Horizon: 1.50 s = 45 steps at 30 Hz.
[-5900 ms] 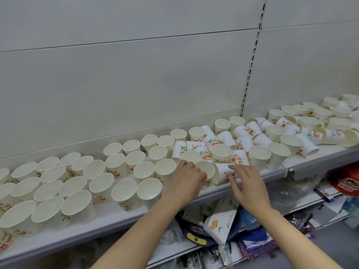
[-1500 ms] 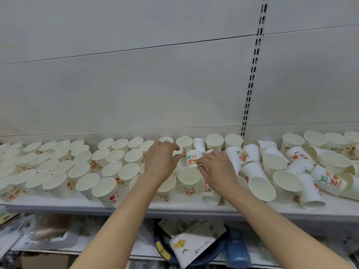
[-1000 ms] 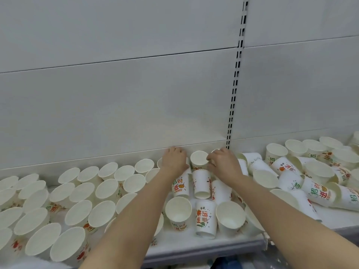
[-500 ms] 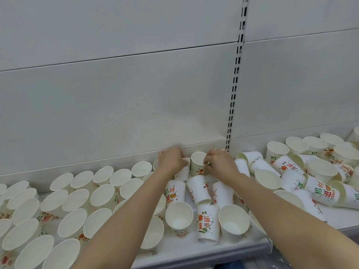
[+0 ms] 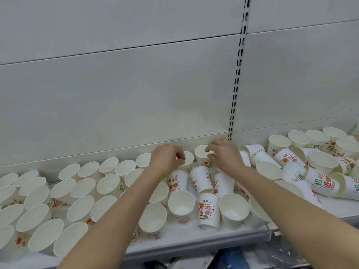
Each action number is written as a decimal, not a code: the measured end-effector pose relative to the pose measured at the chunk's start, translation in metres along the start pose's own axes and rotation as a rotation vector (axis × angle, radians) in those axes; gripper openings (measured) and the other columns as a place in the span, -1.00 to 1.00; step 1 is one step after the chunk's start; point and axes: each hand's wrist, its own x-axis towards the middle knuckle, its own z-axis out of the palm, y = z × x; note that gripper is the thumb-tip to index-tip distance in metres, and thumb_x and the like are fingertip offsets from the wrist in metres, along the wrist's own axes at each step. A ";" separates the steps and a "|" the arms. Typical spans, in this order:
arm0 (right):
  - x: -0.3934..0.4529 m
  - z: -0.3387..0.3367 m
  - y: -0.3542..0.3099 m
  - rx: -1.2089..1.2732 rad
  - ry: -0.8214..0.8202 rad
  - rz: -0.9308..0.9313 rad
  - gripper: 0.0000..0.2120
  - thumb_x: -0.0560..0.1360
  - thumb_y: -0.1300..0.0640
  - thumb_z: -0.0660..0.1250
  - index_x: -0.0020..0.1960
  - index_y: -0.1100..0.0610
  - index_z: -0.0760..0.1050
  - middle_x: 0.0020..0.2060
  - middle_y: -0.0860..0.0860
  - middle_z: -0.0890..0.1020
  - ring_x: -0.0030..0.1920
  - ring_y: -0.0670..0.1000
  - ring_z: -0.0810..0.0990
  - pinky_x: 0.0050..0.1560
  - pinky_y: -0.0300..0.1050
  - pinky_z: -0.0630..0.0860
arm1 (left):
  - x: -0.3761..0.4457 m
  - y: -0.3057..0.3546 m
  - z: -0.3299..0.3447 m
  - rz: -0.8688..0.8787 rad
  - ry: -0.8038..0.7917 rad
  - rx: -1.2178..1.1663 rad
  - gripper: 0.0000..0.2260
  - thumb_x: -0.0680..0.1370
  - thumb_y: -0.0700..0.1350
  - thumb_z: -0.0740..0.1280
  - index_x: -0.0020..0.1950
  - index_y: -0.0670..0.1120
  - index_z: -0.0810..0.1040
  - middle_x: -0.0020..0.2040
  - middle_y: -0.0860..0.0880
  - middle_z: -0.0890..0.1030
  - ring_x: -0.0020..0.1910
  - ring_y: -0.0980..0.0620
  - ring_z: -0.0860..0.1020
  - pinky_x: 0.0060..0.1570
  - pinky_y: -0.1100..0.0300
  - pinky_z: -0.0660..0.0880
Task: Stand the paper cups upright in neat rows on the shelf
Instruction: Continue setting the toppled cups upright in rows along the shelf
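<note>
Whereas half a second earlier both hands were bunched over the back-row cups, the left hand (image 5: 168, 159) is now seen pinching the rim of one upright cup (image 5: 188, 159) and the right hand (image 5: 223, 155) its neighbour (image 5: 202, 153), at centre frame against the shelf (image 5: 194, 241) back, so the rear row is judged nearly extended.

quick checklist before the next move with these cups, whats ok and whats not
1. Left hand fingers pinch rim of back-row white paper cup: ok.
2. Right hand holds neighbouring upright white paper cup: ok.
3. Rows left of the hands upright, e.g. cup: ok.
4. Printed cups between the arms, e.g., upside down: not ok.
5. Right-side heap, toppled cup: not ok.
6. White metal shelf front edge room: cannot tell.
</note>
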 end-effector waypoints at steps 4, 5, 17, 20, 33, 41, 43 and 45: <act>-0.011 -0.011 -0.018 0.057 -0.143 -0.078 -0.86 0.45 0.05 0.40 -0.02 0.03 0.63 -0.07 -0.07 0.62 0.01 0.01 0.45 -0.14 -0.15 0.30 | -0.004 0.004 -0.006 0.065 -0.386 0.319 -0.61 0.43 0.12 0.45 0.23 0.09 0.55 0.12 0.10 0.62 0.12 0.01 0.55 0.07 0.14 0.37; -0.013 -0.010 -0.020 0.045 -0.195 -0.071 -0.83 0.46 0.00 0.39 0.03 0.01 0.61 -0.04 -0.08 0.62 0.03 -0.01 0.44 -0.13 -0.15 0.30 | -0.005 0.005 -0.004 0.054 -0.434 0.350 -0.56 0.42 0.13 0.46 0.27 0.09 0.52 0.14 0.08 0.61 0.14 -0.01 0.54 0.07 0.13 0.34; -0.008 -0.012 -0.028 0.077 -0.499 0.107 -0.81 0.45 -0.04 0.34 0.03 -0.01 0.58 -0.05 -0.04 0.62 0.07 0.02 0.37 -0.03 -0.08 0.35 | -0.023 0.003 -0.010 -0.129 -0.236 0.051 -0.93 0.38 -0.07 0.47 -0.18 0.07 0.63 -0.16 0.12 0.64 -0.12 0.06 0.58 -0.20 0.17 0.49; -0.007 -0.013 -0.030 0.114 -0.517 0.136 -0.88 0.41 0.01 0.39 -0.06 -0.01 0.58 -0.10 -0.07 0.63 0.05 0.01 0.41 0.03 -0.07 0.41 | -0.039 0.005 0.000 -0.122 -0.190 0.086 -0.94 0.39 -0.07 0.43 -0.16 0.05 0.65 -0.17 0.07 0.66 -0.13 0.03 0.58 -0.26 0.21 0.36; -0.023 -0.025 -0.050 0.232 -0.309 0.064 -0.97 0.38 0.14 0.43 -0.19 0.05 0.59 -0.23 -0.13 0.61 -0.10 -0.11 0.46 -0.10 -0.10 0.47 | -0.056 0.003 -0.001 -0.134 -0.171 0.068 -0.79 0.41 -0.09 0.45 0.03 0.08 0.66 0.00 0.05 0.67 0.01 -0.03 0.59 -0.10 0.16 0.46; -0.039 -0.021 -0.043 0.175 -0.290 0.045 -0.88 0.43 0.03 0.41 -0.04 -0.01 0.62 -0.13 -0.13 0.63 0.01 -0.13 0.39 -0.06 -0.11 0.41 | -0.071 0.061 -0.018 0.072 -0.180 -0.066 -0.80 0.45 0.07 0.44 0.06 0.13 0.65 -0.01 0.13 0.66 -0.01 0.09 0.58 -0.06 0.17 0.47; -0.039 -0.032 -0.033 0.222 -0.187 0.079 -0.90 0.42 0.05 0.42 -0.06 -0.02 0.62 -0.16 -0.13 0.64 -0.03 -0.12 0.41 -0.07 -0.10 0.42 | -0.070 0.075 -0.005 0.159 -0.319 0.040 -0.64 0.42 0.15 0.46 0.19 0.13 0.59 0.09 0.10 0.64 0.09 0.03 0.54 0.05 0.12 0.44; -0.040 -0.046 -0.019 0.232 -0.130 0.125 -0.93 0.43 0.08 0.42 -0.09 0.00 0.63 -0.19 -0.16 0.63 -0.04 -0.09 0.45 -0.08 -0.09 0.43 | -0.067 0.081 0.008 0.192 -0.422 0.146 -0.50 0.38 0.20 0.46 0.29 0.13 0.52 0.18 0.07 0.60 0.16 -0.02 0.47 0.15 0.06 0.37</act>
